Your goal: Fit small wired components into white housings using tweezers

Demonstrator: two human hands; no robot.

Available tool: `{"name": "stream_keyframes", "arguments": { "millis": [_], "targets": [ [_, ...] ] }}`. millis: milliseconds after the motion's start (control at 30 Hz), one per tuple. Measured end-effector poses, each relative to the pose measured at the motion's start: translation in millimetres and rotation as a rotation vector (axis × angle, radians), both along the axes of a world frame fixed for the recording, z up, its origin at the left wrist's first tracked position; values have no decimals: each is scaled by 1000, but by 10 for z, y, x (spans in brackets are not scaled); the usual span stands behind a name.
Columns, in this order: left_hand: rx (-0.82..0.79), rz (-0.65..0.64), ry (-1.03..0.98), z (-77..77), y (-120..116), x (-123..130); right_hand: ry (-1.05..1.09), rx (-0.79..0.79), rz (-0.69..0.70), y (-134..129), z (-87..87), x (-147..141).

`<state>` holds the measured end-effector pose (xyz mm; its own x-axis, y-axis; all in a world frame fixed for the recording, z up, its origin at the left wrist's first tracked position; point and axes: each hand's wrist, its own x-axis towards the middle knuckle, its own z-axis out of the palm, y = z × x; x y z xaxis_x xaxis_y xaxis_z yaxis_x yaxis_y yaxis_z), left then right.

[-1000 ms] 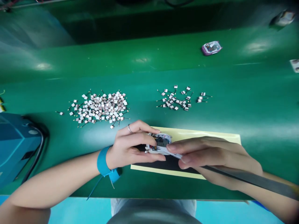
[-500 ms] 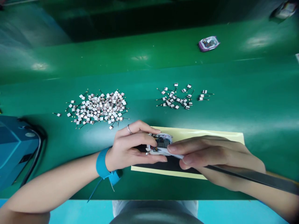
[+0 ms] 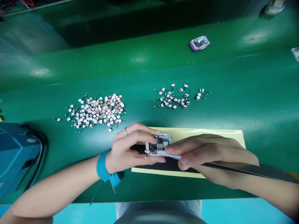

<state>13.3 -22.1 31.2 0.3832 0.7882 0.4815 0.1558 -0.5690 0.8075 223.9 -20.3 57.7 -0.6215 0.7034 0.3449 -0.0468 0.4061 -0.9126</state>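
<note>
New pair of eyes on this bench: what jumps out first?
Probably the big heap of white square components with short leads on the green bench, left of centre, with a smaller cluster to its right. Next, front and centre, the open white casing with its circuitry exposed, gripped by the left hand, whose wrist wears a bright teal wristband. A purple-edged open casing sits alone farther back, right of centre.
</note>
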Motion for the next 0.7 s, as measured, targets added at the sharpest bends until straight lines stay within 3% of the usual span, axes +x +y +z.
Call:
{"name": "stream_keyframes", "arguments": {
  "millis": [433, 567, 700],
  "targets": [
    [-60, 2, -32, -6, -26, -5, 22, -145, -93, -50, -9, -22],
    [-87, 11, -38, 9, -38, -9, -12, -118, -115, -77, 2, -14],
    [-54, -12, 1, 16, -20, -9, -25, -36, -49, -44, 19, 12]
  ]
}}
